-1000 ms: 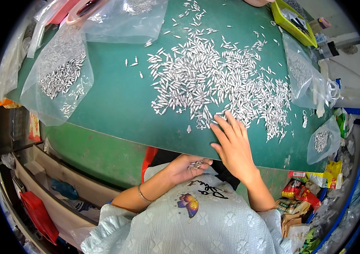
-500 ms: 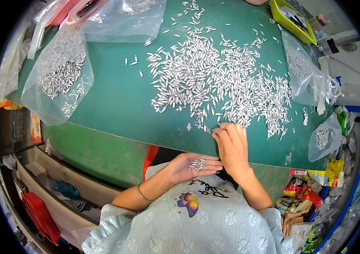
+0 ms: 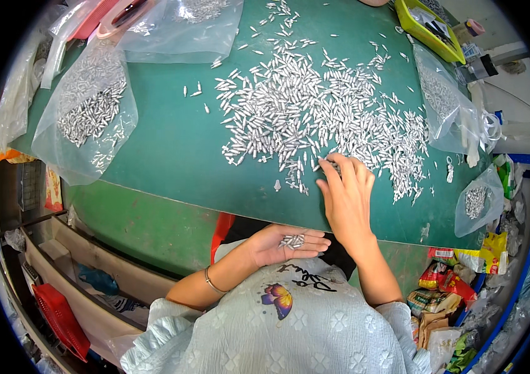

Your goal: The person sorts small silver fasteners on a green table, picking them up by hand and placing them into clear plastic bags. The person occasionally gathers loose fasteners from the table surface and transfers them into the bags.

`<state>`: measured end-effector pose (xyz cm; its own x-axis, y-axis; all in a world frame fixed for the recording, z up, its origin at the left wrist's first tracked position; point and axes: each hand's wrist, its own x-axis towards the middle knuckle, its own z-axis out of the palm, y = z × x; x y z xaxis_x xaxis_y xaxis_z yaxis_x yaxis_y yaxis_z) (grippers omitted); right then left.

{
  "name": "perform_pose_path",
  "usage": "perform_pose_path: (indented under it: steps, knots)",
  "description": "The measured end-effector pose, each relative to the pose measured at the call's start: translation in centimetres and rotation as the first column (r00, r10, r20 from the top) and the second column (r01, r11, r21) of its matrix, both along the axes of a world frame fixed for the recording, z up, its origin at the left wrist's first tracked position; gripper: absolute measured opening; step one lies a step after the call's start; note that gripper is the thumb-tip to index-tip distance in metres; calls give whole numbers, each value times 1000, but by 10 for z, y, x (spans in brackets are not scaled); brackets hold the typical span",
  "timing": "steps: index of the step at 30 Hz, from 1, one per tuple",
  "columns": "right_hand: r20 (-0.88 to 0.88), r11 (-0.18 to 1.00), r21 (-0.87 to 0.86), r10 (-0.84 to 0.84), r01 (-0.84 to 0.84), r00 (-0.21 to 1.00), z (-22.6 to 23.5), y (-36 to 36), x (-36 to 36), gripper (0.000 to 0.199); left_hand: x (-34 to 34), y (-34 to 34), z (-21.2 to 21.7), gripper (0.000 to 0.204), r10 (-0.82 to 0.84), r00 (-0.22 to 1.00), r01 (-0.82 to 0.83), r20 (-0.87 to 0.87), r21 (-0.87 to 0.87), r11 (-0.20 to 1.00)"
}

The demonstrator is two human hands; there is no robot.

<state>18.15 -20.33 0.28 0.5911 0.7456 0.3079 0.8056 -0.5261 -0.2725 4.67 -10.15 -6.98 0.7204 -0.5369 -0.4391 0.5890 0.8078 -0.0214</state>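
A large heap of small, spindle-shaped silver metal parts lies loose on the green tabletop. My left hand is palm up below the table's near edge, its fingers stretched flat. Several of the same silver parts rest on that palm. At the near edge of the heap, my right hand has its fingers bent and spread, fingertips down among the parts. Whether it touches or pinches a part under the fingertips is hidden.
Clear plastic bags with silver parts lie at the left, the far side and the right. A yellow-green tray with tools stands at the far right. Drawers are open lower left, beside a red basket.
My right hand has moved away from my left hand and farther onto the heap, its fingers spreading. The left hand has stayed nearly in place with the parts on it.
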Motion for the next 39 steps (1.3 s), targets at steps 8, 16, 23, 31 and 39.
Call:
perform_pose_path:
  steps: [8, 16, 23, 31, 39]
  knots:
    - [-47, 978, -120, 166, -171, 985, -2, -10, 8, 19, 0, -1, 4, 47, 10, 1000, -10, 17, 24, 1000]
    - [-352, 921, 36, 374, -387, 858, 20, -35, -24, 26, -15, -4, -20, 43, 154, 988, -152, -16, -276, 949]
    - [-99, 987, -52, 148, -154, 984, -2, -21, -9, 22, -3, 2, -2, 47, -4, 999, 4, -37, 7, 1000]
    - [-148, 989, 92, 127, -114, 981, 3, -14, -10, 25, -1, 1, 4, 53, 19, 998, -12, 59, -120, 993]
    - [-116, 983, 21, 181, -180, 977, -7, -27, -23, 23, -3, -1, 7, 55, 23, 999, -25, -30, -74, 997]
